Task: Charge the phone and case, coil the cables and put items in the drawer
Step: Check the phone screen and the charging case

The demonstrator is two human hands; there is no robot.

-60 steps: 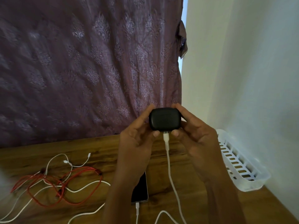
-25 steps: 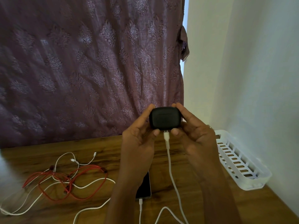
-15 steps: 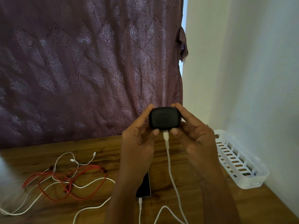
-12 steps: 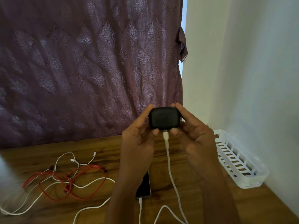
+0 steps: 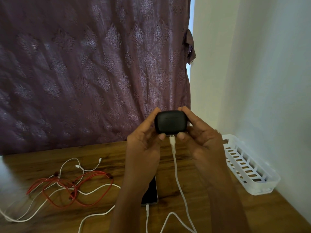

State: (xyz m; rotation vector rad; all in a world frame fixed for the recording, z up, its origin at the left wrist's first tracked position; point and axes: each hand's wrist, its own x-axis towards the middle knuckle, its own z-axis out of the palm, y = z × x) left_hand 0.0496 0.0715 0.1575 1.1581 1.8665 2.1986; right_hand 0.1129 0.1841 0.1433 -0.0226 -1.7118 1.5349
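Note:
I hold a small black earbud case (image 5: 170, 121) up above the wooden table (image 5: 104, 152). My left hand (image 5: 143, 145) pinches its left side and my right hand (image 5: 200, 140) pinches its right side. A white cable (image 5: 176, 169) is plugged into the case's underside and hangs down to the table. The phone (image 5: 150, 192) lies flat beneath my left forearm, partly hidden, with another white cable (image 5: 147, 214) at its near end. A tangle of red cable (image 5: 70, 189) and thin white cables (image 5: 79, 167) lies at the left.
A white slotted plastic tray (image 5: 249, 170) stands at the right against the white wall (image 5: 269, 81). A purple patterned curtain (image 5: 94, 68) hangs behind the table. No drawer is in view.
Both hands keep the case in the same place with the cable plugged in. Only the view has shifted slightly.

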